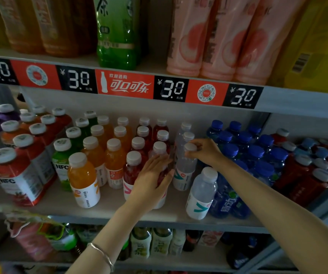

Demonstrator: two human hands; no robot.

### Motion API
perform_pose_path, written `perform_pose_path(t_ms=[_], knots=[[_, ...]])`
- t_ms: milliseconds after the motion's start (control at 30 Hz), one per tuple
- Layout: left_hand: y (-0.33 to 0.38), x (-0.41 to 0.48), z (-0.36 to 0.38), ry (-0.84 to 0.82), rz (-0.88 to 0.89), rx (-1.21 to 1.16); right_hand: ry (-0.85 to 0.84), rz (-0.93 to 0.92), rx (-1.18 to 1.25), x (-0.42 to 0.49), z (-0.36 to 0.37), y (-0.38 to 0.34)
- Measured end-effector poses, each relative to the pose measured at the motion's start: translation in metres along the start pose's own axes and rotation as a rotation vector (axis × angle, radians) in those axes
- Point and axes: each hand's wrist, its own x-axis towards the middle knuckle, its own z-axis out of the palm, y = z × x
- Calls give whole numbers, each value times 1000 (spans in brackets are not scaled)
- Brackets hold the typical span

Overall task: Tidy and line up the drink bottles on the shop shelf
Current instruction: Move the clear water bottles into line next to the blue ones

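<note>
Scene: A person faces a white metal shop shelf point(109, 206) packed with capped drinks, both hands reaching into the middle rows.
Right hand: The right hand point(204, 151) pinches a clear plastic bottle with a white cap point(185, 165) by that cap; the bottle stands upright in its file.
Left hand: Just left of the clear bottle, the left hand point(153, 178) lies flat, fingers straight, against a red drink bottle point(159, 148). Whether it presses or only touches is hard to tell.
Task's bottles: Left of the clear bottle run files of red, then orange drinks; right of it stand blue-capped blue bottles point(244, 155) in a tight block.
Done: The files behind the clear bottle look fairly straight, colour by colour.
Left to do: In front and right of the clear bottle, a second clear bottle point(202, 194) stands forward and tilted. Far left of it, an orange juice bottle point(83, 178) also sits ahead of its file. Both likely need squaring up, so the job looks partway through.
Contents: Every bottle is capped and appears full, with orange, red, pale clear or blue liquid.
Further left: Red NFC juice bottles point(18, 175) stand in their own group.
</note>
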Motion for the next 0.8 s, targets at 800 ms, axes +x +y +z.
perform_pose_path(t_ms=[800], knots=[[47, -17, 28, -108, -50, -375, 104, -127, -29, -118, -24, 13]])
